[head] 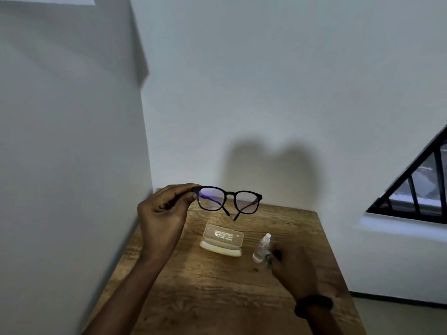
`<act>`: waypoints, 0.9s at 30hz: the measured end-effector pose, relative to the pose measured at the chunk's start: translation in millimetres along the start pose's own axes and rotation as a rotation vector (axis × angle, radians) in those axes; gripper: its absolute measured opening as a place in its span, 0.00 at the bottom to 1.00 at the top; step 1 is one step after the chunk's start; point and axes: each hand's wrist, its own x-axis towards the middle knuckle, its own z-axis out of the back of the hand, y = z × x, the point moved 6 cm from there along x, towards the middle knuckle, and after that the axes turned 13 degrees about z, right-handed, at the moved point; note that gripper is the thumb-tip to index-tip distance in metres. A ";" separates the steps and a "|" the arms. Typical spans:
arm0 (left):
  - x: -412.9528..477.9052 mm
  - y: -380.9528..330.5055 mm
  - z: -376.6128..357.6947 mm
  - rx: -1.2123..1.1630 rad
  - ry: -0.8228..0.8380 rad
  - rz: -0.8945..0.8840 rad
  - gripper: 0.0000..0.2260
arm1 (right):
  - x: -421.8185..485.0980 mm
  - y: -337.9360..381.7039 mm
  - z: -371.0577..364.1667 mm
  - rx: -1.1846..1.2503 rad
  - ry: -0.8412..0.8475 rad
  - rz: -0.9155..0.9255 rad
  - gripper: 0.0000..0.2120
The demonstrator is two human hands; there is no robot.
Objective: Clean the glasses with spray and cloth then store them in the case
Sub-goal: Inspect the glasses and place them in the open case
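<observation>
Glasses (228, 201) with a thin black rounded frame are hanging in the air above the far part of the wooden table (193, 286), their folded temples crossing behind the lenses. My left hand (162, 213) is pinching them at the frame's left corner, thumb and fingertips pressed on the hinge. Below them the pale, glossy case (222, 240) is lying open on the grainy planks, lid raised. Just right of it a small clear spray bottle (261, 247) with a white cap is standing tilted, and my right hand (294, 269) is curling its fingers at the bottle's base; whether they are gripping it I cannot tell. A dark band (313, 305) is circling that wrist. A barred window (416, 189) is showing at right.
</observation>
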 end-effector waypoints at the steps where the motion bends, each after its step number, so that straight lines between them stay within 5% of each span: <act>1: -0.6 0.9 -2.1 0.001 0.011 0.004 0.07 | -3.7 -10.6 -22.7 -0.018 0.010 -0.032 0.05; 7: -3.8 6.1 -8.9 -0.003 0.044 0.015 0.07 | -26.7 -41.5 -103.6 -0.019 0.108 -0.123 0.07; 17: -3.8 14.4 -8.8 0.019 0.056 0.027 0.10 | -43.6 -48.1 -135.2 -0.011 0.279 -0.103 0.15; 19: -4.8 14.6 -8.4 0.017 0.058 0.035 0.09 | -41.5 -45.1 -110.4 0.009 0.161 -0.130 0.19; 23: -6.5 16.5 -10.1 0.027 0.043 0.054 0.08 | -28.2 -13.0 -19.1 0.251 -0.306 -0.028 0.12; 27: -11.4 21.7 -15.7 0.027 0.054 0.071 0.08 | -16.8 36.5 60.6 0.565 -0.470 0.204 0.19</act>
